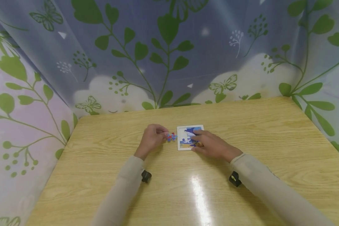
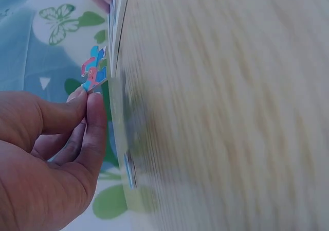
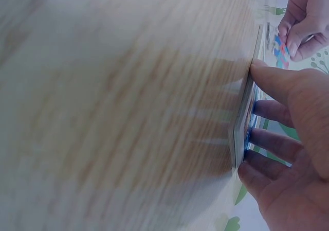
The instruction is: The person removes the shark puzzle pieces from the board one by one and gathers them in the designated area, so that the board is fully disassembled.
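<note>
My left hand (image 1: 153, 138) pinches a small blue-and-red jigsaw puzzle piece (image 1: 172, 137) between thumb and fingertips. In the left wrist view the puzzle piece (image 2: 94, 69) is held up above the tabletop, its knobbed outline showing. Just right of it lies a square jigsaw board (image 1: 179, 142) with a white border, partly filled with blue and yellow picture pieces; its upper left part is bare white. My right hand (image 1: 214, 145) rests over the board's right side, covering part of the picture. Its fingers (image 3: 275, 143) are spread on the board, with the thumb at the near edge.
The board lies on a wood-grain table (image 1: 107, 150). In the left wrist view a thin flat piece (image 2: 129, 170) lies on the tabletop near the left hand. A leaf-and-butterfly patterned curtain (image 1: 124, 62) hangs behind the table and along its sides.
</note>
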The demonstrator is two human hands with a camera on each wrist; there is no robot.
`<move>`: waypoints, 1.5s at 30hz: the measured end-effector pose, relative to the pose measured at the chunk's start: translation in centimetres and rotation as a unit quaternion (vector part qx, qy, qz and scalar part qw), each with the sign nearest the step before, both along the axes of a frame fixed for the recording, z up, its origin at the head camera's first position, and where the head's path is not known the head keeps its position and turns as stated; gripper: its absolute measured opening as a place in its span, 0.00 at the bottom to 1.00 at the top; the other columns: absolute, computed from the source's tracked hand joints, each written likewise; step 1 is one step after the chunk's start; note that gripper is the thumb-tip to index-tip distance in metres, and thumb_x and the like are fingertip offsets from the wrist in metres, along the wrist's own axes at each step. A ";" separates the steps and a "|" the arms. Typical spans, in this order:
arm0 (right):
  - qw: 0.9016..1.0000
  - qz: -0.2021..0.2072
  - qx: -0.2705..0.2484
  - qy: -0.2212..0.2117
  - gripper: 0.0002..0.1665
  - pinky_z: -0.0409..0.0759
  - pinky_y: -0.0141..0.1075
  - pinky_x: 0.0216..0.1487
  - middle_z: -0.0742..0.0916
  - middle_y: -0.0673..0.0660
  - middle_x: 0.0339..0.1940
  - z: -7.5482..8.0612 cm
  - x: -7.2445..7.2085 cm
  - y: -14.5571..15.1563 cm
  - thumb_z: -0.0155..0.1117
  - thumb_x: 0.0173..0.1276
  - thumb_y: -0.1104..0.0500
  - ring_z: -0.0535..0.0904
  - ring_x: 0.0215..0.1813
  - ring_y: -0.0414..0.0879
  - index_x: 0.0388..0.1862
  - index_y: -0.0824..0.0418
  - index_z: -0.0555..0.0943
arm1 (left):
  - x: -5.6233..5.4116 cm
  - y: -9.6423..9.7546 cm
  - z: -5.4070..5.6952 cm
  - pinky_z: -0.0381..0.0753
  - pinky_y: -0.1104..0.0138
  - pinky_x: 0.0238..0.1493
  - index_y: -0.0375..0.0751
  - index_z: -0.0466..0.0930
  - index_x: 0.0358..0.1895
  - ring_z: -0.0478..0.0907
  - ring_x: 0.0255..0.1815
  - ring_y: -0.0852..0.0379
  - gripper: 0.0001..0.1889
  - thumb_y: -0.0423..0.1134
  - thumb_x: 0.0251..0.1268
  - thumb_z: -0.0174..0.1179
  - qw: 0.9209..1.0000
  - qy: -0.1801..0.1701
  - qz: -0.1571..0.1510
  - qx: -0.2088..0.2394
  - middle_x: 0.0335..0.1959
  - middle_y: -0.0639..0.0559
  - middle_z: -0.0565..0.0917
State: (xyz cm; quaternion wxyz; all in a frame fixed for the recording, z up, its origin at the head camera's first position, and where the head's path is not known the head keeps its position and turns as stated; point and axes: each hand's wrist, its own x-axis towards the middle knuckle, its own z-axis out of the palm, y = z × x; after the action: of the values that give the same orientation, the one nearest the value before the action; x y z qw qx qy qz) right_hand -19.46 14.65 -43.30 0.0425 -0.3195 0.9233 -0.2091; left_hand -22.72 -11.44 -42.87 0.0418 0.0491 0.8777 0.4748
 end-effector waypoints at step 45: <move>1.000 0.002 -0.001 -0.003 0.29 0.64 0.57 0.72 0.73 0.73 0.71 -0.1 0.0 0.1 0.67 0.73 0.53 0.66 0.74 0.66 0.64 0.72 0.78 | 0.2 -6.4 -0.5 0.81 0.68 0.28 0.31 0.88 0.37 0.84 0.28 0.54 0.03 0.27 0.66 0.65 0.995 0.004 0.037 -0.089 0.28 0.44 0.88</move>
State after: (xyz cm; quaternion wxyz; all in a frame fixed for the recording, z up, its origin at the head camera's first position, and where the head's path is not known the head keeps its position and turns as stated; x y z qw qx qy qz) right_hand -19.49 14.70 -43.41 0.0453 -0.3212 0.9221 -0.2109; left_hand -22.54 -17.83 -43.32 0.0243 0.0145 0.9181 0.3954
